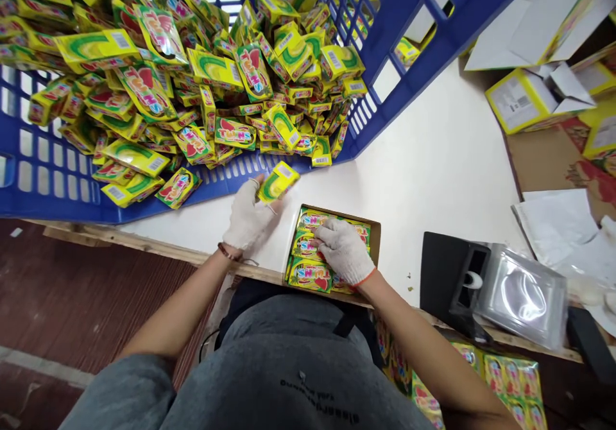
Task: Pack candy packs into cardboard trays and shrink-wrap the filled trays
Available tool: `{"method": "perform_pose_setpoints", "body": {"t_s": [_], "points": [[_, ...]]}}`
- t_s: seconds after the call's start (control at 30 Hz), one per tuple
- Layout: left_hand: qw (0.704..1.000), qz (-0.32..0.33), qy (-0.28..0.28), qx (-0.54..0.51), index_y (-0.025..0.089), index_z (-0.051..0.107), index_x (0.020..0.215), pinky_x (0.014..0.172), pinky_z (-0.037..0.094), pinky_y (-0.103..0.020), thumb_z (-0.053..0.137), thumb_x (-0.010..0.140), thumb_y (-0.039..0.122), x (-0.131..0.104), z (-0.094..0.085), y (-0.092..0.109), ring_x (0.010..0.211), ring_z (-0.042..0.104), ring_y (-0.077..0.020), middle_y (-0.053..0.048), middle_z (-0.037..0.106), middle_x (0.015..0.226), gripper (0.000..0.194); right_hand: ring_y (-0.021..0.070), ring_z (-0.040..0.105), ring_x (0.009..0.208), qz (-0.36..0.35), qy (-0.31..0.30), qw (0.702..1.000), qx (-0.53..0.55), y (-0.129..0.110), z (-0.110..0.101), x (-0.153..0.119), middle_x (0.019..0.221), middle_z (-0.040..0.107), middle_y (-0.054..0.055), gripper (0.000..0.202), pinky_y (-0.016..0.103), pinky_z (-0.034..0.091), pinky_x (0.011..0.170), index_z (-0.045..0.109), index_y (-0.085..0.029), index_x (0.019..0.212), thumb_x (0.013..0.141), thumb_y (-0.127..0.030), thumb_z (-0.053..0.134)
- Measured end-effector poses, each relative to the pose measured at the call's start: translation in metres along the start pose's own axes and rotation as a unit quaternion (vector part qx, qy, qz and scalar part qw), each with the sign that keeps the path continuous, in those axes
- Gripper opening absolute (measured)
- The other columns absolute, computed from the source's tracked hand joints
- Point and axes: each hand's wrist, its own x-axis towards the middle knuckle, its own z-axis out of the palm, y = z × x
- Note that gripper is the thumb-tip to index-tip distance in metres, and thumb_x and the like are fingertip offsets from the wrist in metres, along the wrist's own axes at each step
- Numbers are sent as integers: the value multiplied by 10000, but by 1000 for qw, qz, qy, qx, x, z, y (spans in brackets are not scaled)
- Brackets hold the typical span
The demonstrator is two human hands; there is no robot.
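Note:
In my gloved left hand (248, 215) is a small yellow-green candy box (278, 183), pinched at its near end just below the blue crate's edge. My gloved right hand (344, 250) rests over an open carton (378, 240), its fingers touching the packs inside. Rows of candy packs (310, 273) marked "TWINS" lie flat in that carton, some of them hidden under the hand. Whether the right fingers grip a pack cannot be seen. Many similar candy boxes (212, 74) are heaped in the blue plastic crate (380, 93), which lies open toward me.
The white tabletop (414, 180) stretches to the right of the carton. A black scale-like device (445, 276) and a clear plastic tray (522, 295) sit near its front edge. Torn yellow cartons (520, 99) and loose paper (553, 221) lie at the far right. Packed candy (513, 378) shows below the table.

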Motion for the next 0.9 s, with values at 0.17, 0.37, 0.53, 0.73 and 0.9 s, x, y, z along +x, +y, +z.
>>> {"method": "perform_pose_setpoints", "body": {"t_s": [0.17, 0.37, 0.53, 0.73, 0.9], "points": [[988, 148, 28, -24, 148, 507, 1367, 1041, 482, -476, 676, 828, 496, -37, 16, 32, 1195, 583, -297, -162, 611, 1280, 664, 223, 624, 946, 49, 105, 945, 305, -7, -10, 7, 1044, 688, 74, 294, 361, 501, 852, 608, -206, 1143, 942, -403, 521], [976, 114, -87, -166, 152, 557, 1275, 923, 548, -444, 681, 819, 547, -36, 13, 63, 1047, 645, -268, -156, 633, 1216, 616, 235, 629, 969, 35, 148, 954, 260, -9, -38, 7, 1106, 684, 93, 364, 395, 511, 866, 548, -219, 1281, 970, -387, 459], [915, -68, -192, -349, 154, 584, 1071, 757, 570, -336, 670, 814, 450, -17, 12, 78, 858, 675, -197, -69, 703, 964, 402, 260, 591, 835, -85, 76, 992, -44, -11, -48, 4, 886, 646, 113, 354, 433, 490, 779, 653, -154, 1200, 891, -193, 485], [916, -53, -199, -345, 142, 592, 1155, 805, 573, -367, 636, 840, 387, -18, 16, 81, 914, 680, -213, -96, 703, 1049, 402, 272, 598, 1046, -11, 156, 981, 111, -4, -51, 6, 1094, 639, 118, 269, 440, 488, 912, 615, -178, 1123, 875, -247, 539], [978, 61, -81, -183, 132, 568, 1260, 948, 538, -439, 605, 872, 394, -15, 13, 61, 1114, 628, -263, -158, 629, 1238, 470, 238, 621, 918, 59, 88, 976, 190, 15, -32, 10, 968, 668, 69, 212, 409, 502, 875, 604, -200, 1017, 850, -208, 473]]}}
